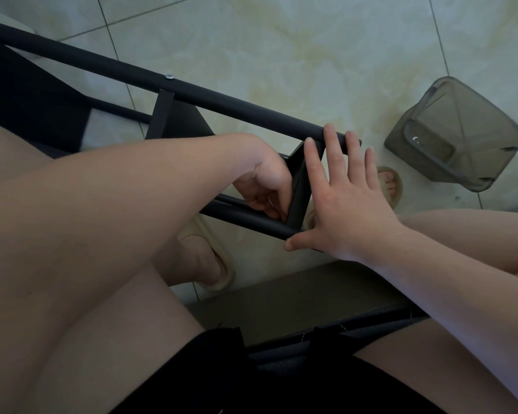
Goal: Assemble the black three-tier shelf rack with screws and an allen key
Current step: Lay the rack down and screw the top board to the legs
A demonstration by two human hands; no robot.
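Note:
The black shelf rack (222, 100) lies tilted across my lap and the floor, its two long tubes running from upper left to centre right. A silver screw head (169, 76) sits in the upper tube. A black shelf panel (299, 186) stands between the tube ends. My right hand (344, 192) is spread flat against that panel, fingertips on the upper tube, thumb at the lower tube's end. My left hand (266, 186) reaches inside the frame behind the panel with fingers curled at the lower corner; what they hold is hidden.
A grey translucent plastic container (458, 135) lies tipped on the tiled floor at the right. My feet in beige slippers (210, 264) rest under the rack. A dark flat panel (296, 297) lies at my knees.

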